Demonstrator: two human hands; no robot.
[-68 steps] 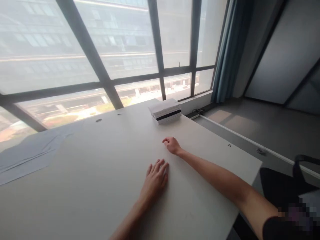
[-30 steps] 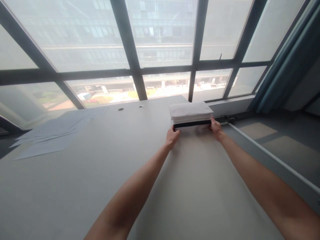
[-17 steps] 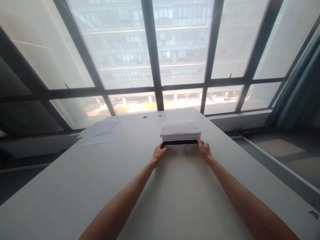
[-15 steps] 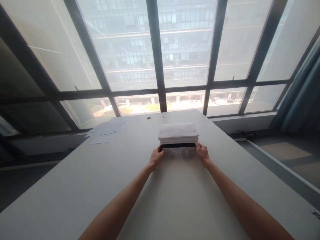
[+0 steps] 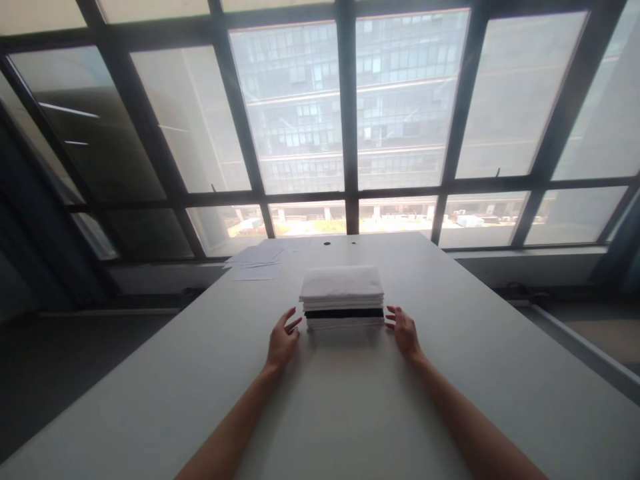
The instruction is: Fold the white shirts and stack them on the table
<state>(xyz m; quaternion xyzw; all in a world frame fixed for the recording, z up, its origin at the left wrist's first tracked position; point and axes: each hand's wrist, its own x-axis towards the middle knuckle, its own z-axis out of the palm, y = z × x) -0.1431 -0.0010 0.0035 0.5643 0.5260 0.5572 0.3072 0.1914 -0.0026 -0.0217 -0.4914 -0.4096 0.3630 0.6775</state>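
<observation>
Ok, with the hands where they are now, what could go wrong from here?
The left hand and right hand are open at either side of the stack; its layers, including a dark one, don't line up exactly, so an uneven push might skew them.
The loose sheets lie by the left edge of the table; a knock could slide some off.

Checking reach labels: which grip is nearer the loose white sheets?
Left. The left grip is in front of the loose white sheets, slightly right; the right grip is farther right, past the stack.
</observation>
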